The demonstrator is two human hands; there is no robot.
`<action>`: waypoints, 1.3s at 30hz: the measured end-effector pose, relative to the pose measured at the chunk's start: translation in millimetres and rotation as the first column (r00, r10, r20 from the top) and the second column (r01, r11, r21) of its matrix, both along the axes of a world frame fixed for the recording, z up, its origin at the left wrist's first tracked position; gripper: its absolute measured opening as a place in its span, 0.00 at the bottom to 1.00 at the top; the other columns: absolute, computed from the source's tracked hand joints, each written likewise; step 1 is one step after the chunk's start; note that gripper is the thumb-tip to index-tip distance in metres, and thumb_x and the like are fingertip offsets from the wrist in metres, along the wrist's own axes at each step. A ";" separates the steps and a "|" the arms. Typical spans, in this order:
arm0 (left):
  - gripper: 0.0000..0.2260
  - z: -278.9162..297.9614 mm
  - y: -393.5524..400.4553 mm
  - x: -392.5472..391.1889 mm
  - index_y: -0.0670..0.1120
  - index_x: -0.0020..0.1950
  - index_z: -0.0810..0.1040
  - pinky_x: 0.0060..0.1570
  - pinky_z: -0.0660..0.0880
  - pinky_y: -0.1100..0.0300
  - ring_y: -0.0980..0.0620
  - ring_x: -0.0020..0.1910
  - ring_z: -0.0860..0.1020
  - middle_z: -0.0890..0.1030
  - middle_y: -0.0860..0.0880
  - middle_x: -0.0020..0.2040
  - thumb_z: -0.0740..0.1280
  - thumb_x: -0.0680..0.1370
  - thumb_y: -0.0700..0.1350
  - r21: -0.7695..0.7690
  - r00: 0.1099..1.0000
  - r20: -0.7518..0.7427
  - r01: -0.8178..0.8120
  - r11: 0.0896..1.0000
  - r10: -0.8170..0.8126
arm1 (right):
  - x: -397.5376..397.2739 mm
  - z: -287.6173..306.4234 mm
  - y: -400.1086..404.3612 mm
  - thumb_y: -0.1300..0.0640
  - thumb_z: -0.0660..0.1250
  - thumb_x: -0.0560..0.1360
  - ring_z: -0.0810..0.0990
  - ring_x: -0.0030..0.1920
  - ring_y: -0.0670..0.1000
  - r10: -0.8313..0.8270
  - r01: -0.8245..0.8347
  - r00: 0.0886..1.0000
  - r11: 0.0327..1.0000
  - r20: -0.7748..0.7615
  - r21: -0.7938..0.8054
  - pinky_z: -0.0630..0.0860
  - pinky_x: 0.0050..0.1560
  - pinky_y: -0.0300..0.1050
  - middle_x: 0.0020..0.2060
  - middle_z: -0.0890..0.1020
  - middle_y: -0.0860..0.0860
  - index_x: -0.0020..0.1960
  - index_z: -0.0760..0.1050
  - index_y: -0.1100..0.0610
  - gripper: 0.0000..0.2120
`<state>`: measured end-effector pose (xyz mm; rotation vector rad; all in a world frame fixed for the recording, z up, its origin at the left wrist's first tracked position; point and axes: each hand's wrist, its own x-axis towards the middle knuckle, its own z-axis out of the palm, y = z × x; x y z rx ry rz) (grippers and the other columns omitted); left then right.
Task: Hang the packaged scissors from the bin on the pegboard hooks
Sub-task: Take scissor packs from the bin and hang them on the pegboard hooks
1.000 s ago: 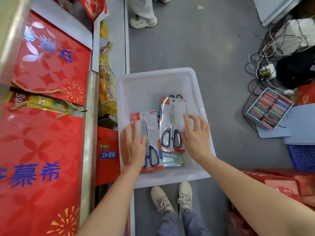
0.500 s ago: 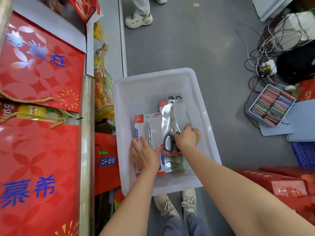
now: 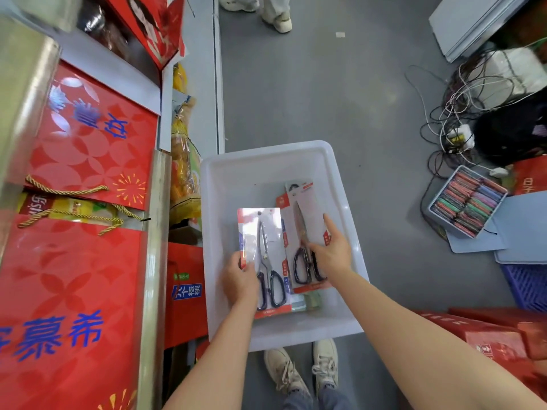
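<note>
The left hand (image 3: 240, 281) pinches the lower left edge of a flat scissors pack (image 3: 262, 258), thumb on the glossy front and the other fingers hidden behind it; the pack is a tall rectangle of white card under shiny clear plastic, with red trim at the bottom, and it shows long steel blades and black looped handles. The right hand (image 3: 333, 253) grips a second scissors pack (image 3: 306, 229) of the same kind just beside the first, thumb laid over the black handles and the index finger stretched straight along the right side of the card, pointing away from the person. Both packs are held over the inside of a white plastic bin (image 3: 228, 184), a smooth rectangular tub with rounded corners and a thick rim, standing on the grey floor (image 3: 310, 93). Under the two packs more packaging lies on the bottom of the bin: a red-cornered card behind the right-hand pack and a greenish packet (image 3: 309, 301) near the closer wall. The person's pale lace-up shoes (image 3: 302, 369) stand just below the bin's near edge. To the left run shelves with red patterned gift boxes (image 3: 88, 149) bearing blue characters and twisted gold cord handles. To the right, well apart from the bin, lie a tangle of thin cables (image 3: 461, 113) and a grey tray of colourful packets (image 3: 467, 201).
</note>
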<state>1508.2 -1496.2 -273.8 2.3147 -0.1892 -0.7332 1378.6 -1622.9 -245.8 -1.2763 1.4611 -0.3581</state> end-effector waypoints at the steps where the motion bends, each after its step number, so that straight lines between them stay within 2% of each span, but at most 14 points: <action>1: 0.08 3.4 1.9 1.6 0.45 0.56 0.79 0.34 0.69 0.64 0.55 0.39 0.77 0.79 0.52 0.43 0.65 0.79 0.37 -0.062 0.999 -0.032 -0.027 0.998 0.025 | -3.0 4.2 0.7 0.64 0.70 0.73 0.75 0.58 0.45 -0.011 0.010 0.999 1.000 0.038 0.026 0.72 0.54 0.36 0.58 0.77 0.40 0.73 0.64 0.43 0.34; 5: 0.11 17.5 9.1 13.5 0.46 0.59 0.79 0.47 0.77 0.59 0.49 0.51 0.80 0.82 0.49 0.52 0.66 0.79 0.37 -0.233 0.995 -0.078 -0.084 0.969 0.068 | -9.0 25.2 2.0 0.65 0.69 0.74 0.68 0.71 0.47 -0.050 0.046 0.990 0.998 0.135 0.034 0.67 0.59 0.35 0.72 0.69 0.44 0.76 0.61 0.44 0.36; 8: 0.21 39.7 10.8 24.9 0.46 0.70 0.74 0.58 0.76 0.60 0.50 0.60 0.79 0.80 0.48 0.63 0.66 0.78 0.34 -0.359 0.992 -0.060 -0.123 0.925 0.109 | -8.0 45.1 0.8 0.67 0.68 0.73 0.79 0.58 0.45 -0.067 0.072 0.981 0.997 0.185 -0.018 0.72 0.62 0.41 0.71 0.71 0.46 0.74 0.62 0.39 0.37; 11: 0.27 72.3 9.0 31.9 0.47 0.73 0.71 0.57 0.72 0.73 0.55 0.66 0.75 0.75 0.51 0.68 0.65 0.76 0.29 -0.495 0.990 -0.005 -0.128 0.859 0.144 | -3.8 70.4 -1.4 0.68 0.68 0.72 0.82 0.47 0.61 -0.050 0.069 0.969 0.995 0.243 -0.070 0.81 0.54 0.48 0.67 0.75 0.50 0.71 0.63 0.33 0.39; 14: 0.28 101.3 7.2 36.0 0.50 0.73 0.71 0.66 0.72 0.57 0.51 0.68 0.74 0.75 0.48 0.70 0.64 0.76 0.30 -0.569 0.986 0.018 -0.126 0.813 0.165 | 3.1 100.0 -1.6 0.68 0.68 0.71 0.81 0.50 0.51 -0.019 0.058 0.957 0.990 0.290 -0.126 0.78 0.59 0.52 0.61 0.79 0.48 0.67 0.64 0.28 0.40; 17: 0.28 130.8 7.4 38.3 0.52 0.73 0.71 0.63 0.73 0.56 0.53 0.64 0.77 0.77 0.49 0.68 0.64 0.76 0.31 -0.612 0.980 0.044 -0.129 0.780 0.196 | 11.9 129.6 -2.2 0.68 0.68 0.71 0.80 0.60 0.54 0.024 0.020 0.945 0.991 0.327 -0.133 0.78 0.60 0.55 0.62 0.80 0.53 0.65 0.63 0.26 0.40; 19: 0.28 152.3 7.4 40.3 0.56 0.72 0.72 0.59 0.74 0.59 0.57 0.58 0.79 0.79 0.53 0.65 0.64 0.76 0.33 -0.634 0.969 0.059 -0.149 0.759 0.240 | 16.2 148.5 -5.0 0.67 0.68 0.72 0.82 0.55 0.55 0.043 0.005 0.941 0.990 0.336 -0.140 0.79 0.57 0.56 0.56 0.82 0.53 0.66 0.64 0.27 0.39; 21: 0.28 174.7 9.9 40.1 0.57 0.71 0.73 0.61 0.73 0.59 0.58 0.61 0.78 0.78 0.56 0.65 0.64 0.76 0.33 -0.673 0.961 0.039 -0.176 0.718 0.272 | 18.3 168.8 -7.8 0.67 0.68 0.73 0.83 0.51 0.53 0.084 -0.030 0.932 0.987 0.352 -0.156 0.81 0.54 0.54 0.52 0.83 0.51 0.69 0.65 0.32 0.37; 25: 0.28 219.5 17.1 34.8 0.53 0.71 0.73 0.66 0.73 0.48 0.52 0.65 0.77 0.78 0.51 0.67 0.70 0.74 0.35 -0.736 0.941 -0.058 -0.265 0.623 0.332 | 16.6 211.4 -6.9 0.66 0.68 0.75 0.83 0.51 0.50 0.165 -0.099 0.900 0.979 0.404 -0.178 0.82 0.50 0.51 0.54 0.82 0.50 0.73 0.61 0.36 0.36; 30: 0.32 278.5 36.9 18.7 0.56 0.71 0.73 0.63 0.75 0.48 0.53 0.63 0.78 0.79 0.53 0.65 0.75 0.68 0.40 -0.780 0.921 0.009 -0.237 0.579 0.389 | 7.5 261.5 3.4 0.64 0.69 0.75 0.84 0.50 0.50 0.270 -0.164 0.849 0.952 0.454 -0.259 0.82 0.50 0.55 0.50 0.83 0.47 0.71 0.61 0.33 0.36; 33: 0.31 315.1 50.3 15.5 0.52 0.71 0.74 0.61 0.77 0.48 0.55 0.58 0.81 0.81 0.53 0.62 0.73 0.70 0.35 -0.816 0.892 0.011 -0.253 0.519 0.452 | 0.7 293.1 13.4 0.66 0.69 0.75 0.81 0.42 0.42 0.313 -0.177 0.805 0.937 0.504 -0.300 0.81 0.49 0.42 0.38 0.77 0.40 0.74 0.62 0.40 0.35; 35: 0.30 336.1 61.6 15.2 0.54 0.70 0.75 0.61 0.77 0.47 0.54 0.59 0.81 0.82 0.53 0.62 0.74 0.70 0.37 -0.823 0.874 0.050 -0.239 0.516 0.484 | -1.8 315.5 22.8 0.65 0.70 0.75 0.80 0.40 0.38 0.347 -0.180 0.766 0.924 0.542 -0.337 0.80 0.48 0.36 0.39 0.79 0.39 0.74 0.64 0.43 0.34; 37: 0.31 357.3 75.9 13.9 0.57 0.70 0.74 0.62 0.76 0.48 0.54 0.60 0.80 0.81 0.54 0.63 0.75 0.69 0.40 -0.822 0.848 0.085 -0.237 0.517 0.524 | 0.1 334.0 33.6 0.64 0.70 0.75 0.82 0.43 0.40 0.375 -0.190 0.735 0.914 0.565 -0.359 0.81 0.53 0.45 0.43 0.82 0.42 0.73 0.64 0.42 0.33; 39: 0.31 377.7 91.0 12.2 0.57 0.71 0.73 0.63 0.76 0.49 0.53 0.62 0.79 0.80 0.53 0.64 0.75 0.70 0.40 -0.832 0.817 0.105 -0.241 0.500 0.567 | 5.1 351.2 45.2 0.63 0.71 0.74 0.83 0.43 0.50 0.414 -0.210 0.709 0.897 0.570 -0.390 0.81 0.54 0.52 0.41 0.83 0.52 0.72 0.64 0.39 0.33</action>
